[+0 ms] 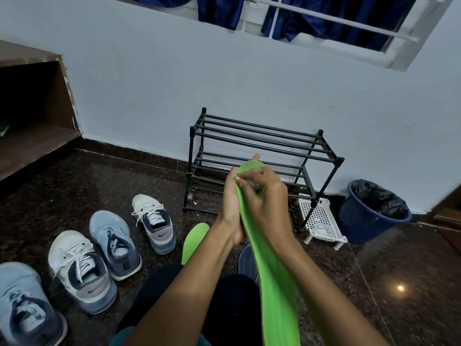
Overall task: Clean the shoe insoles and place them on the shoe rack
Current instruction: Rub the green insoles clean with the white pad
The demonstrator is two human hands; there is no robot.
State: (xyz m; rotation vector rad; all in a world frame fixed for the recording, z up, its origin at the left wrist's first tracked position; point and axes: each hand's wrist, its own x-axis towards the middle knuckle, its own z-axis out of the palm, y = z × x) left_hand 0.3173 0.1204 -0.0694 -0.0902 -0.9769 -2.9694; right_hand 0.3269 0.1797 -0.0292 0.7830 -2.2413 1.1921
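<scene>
A long green insole (275,283) stands upright in front of me, its toe end pointing toward the rack. My left hand (230,208) grips it from behind, fingers wrapped around its upper part. My right hand (265,196) is closed on a small brush (255,186) pressed against the insole's toe end. A second green insole (193,242) lies flat on the dark floor between my knees and the shoes. The black shoe rack (262,156) stands against the wall just beyond my hands, its shelves bare.
Several sneakers (112,245) sit in a row on the floor at left. A dark insole (247,262) lies by my knee. A white perforated basket (320,221) and a blue lined bin (374,211) stand right of the rack. A wooden shelf (32,143) is at far left.
</scene>
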